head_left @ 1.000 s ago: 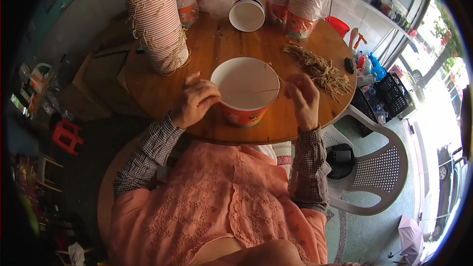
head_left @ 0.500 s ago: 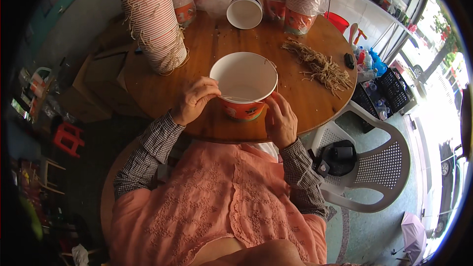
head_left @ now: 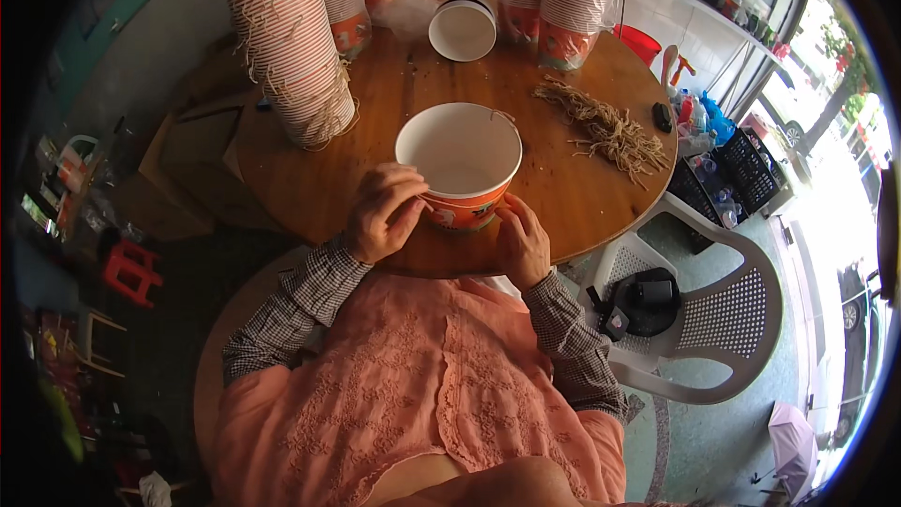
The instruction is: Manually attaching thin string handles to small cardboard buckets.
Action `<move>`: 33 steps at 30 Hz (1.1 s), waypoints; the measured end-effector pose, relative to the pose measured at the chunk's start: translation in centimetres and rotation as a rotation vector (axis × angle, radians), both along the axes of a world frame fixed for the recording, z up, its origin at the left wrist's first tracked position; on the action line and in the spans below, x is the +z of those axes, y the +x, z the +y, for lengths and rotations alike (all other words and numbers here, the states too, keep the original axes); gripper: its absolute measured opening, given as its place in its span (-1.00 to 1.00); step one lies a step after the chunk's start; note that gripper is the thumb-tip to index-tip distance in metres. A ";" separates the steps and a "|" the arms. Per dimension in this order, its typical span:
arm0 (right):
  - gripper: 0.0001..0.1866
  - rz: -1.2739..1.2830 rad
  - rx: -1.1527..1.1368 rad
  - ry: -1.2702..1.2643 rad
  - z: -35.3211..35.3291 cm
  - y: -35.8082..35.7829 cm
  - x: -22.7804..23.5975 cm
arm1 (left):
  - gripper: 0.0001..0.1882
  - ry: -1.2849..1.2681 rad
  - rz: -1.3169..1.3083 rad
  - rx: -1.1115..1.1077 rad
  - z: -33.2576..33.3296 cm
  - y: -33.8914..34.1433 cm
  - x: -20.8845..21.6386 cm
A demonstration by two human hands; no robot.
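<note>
An orange paper bucket (head_left: 465,213) with a white inside stands upright near the table's front edge. A thin string (head_left: 504,115) shows at its far right rim. My left hand (head_left: 385,213) is at the bucket's near left side, thumb and fingers drawn together on what looks like a string end beside the rim. Against the near right side, below the rim, my right hand (head_left: 523,242) has its fingers curled in a pinch. Whatever those right fingers hold is hidden. A bundle of loose tan strings (head_left: 605,127) lies to the right on the table.
A tall leaning stack of paper buckets (head_left: 296,56), strings hanging from it, stands at the left. Bagged stacks (head_left: 570,9) stand at the back, near a tipped white bucket (head_left: 463,30). A grey plastic chair (head_left: 718,310) with a black bag (head_left: 648,300) is right of the wooden table (head_left: 375,103).
The string stretched across the bucket's near rim no longer shows there. Both hands have moved lower, the left inward and the right below the rim. The bucket has shifted slightly left.
</note>
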State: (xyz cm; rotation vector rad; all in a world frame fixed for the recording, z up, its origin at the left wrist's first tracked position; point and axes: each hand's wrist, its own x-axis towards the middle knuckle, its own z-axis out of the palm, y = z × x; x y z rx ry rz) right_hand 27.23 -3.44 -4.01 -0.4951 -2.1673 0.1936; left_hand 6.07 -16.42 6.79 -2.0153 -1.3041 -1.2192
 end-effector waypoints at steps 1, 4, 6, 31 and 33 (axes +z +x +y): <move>-0.60 0.017 0.004 -0.042 -0.2 -0.1 0.3 | -0.80 -0.004 0.057 0.066 -0.2 0.6 0.6; -0.60 0.032 0.009 -0.078 -0.5 -0.1 0.4 | -0.81 -0.149 0.172 0.128 0.4 3.7 3.0; -0.60 0.038 0.006 -0.073 -0.5 0.1 0.3 | -0.85 -0.252 0.281 0.223 0.7 4.1 3.3; -0.81 0.141 0.000 -0.251 -0.5 -0.2 0.7 | -0.81 -0.026 -1.327 -0.240 5.6 -40.9 31.1; -0.82 0.143 -0.039 -0.252 -0.4 0.3 0.6 | -0.85 -0.103 -1.351 -0.282 7.3 -38.6 28.8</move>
